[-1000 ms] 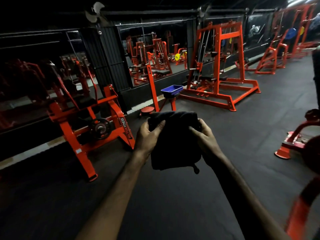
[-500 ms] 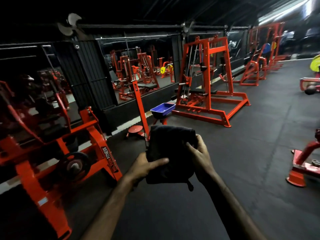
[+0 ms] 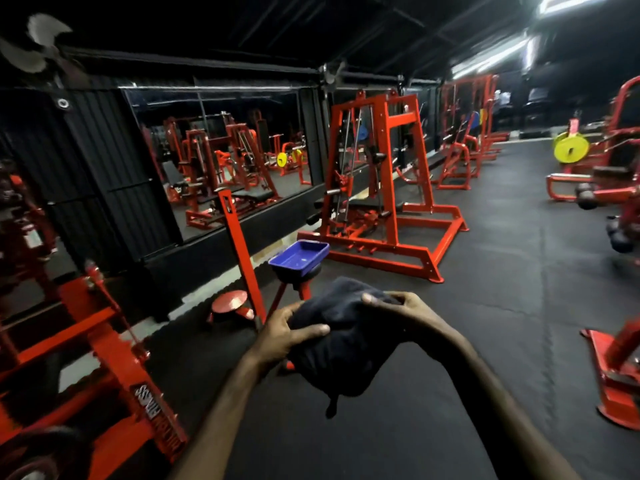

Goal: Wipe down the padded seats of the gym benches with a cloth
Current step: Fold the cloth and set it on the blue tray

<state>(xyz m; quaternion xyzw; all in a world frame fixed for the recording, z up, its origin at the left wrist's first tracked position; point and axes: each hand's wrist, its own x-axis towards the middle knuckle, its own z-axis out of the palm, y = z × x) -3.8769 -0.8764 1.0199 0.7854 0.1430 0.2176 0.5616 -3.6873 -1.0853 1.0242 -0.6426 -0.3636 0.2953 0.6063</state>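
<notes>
A dark navy cloth (image 3: 341, 344) hangs bunched in front of me, held in the air over the black floor. My left hand (image 3: 284, 336) grips its left side, thumb lying across the front. My right hand (image 3: 403, 311) grips the top right edge with curled fingers. A black padded bench seat (image 3: 360, 205) sits inside the red rack machine (image 3: 388, 188) ahead, well beyond the cloth. Another padded machine stands at the far right (image 3: 609, 174).
A blue tray (image 3: 300, 257) sits on a red stand just past my hands. A red plate-loaded machine (image 3: 104, 368) is close on the left, a red machine foot (image 3: 616, 368) on the right. Mirrors line the left wall. Black rubber floor (image 3: 502, 271) runs ahead.
My view has swung right and moved forward along the gym. The flat-held cloth is now bunched, my right hand moved to its top edge and my left thumb lies across it.
</notes>
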